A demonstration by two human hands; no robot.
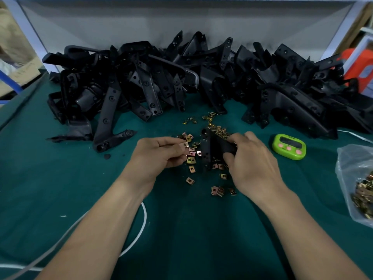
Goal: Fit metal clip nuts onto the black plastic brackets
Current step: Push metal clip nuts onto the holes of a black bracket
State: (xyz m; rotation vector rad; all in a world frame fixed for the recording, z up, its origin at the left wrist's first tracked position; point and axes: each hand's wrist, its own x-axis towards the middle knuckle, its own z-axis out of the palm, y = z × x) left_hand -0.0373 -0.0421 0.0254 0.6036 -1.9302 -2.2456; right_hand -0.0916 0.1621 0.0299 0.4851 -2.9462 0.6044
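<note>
A white cable (141,225) loops across the green table (50,178) nearest the operator, between the forearms. The left grip (159,152) pinches one clip nut (184,145) between thumb and fingertips, presenting it toward the part. Just to its right, the right grip (252,158) is clamped on a black bracket (206,152), apparently steadying it for fitting. Loose clip nuts (190,181) lie beneath both grips, within easy reach. Beyond the grips lies the bracket pile (161,77). Right of the right grip sit a green timer (289,146) and a bag of nuts (355,178)
</note>
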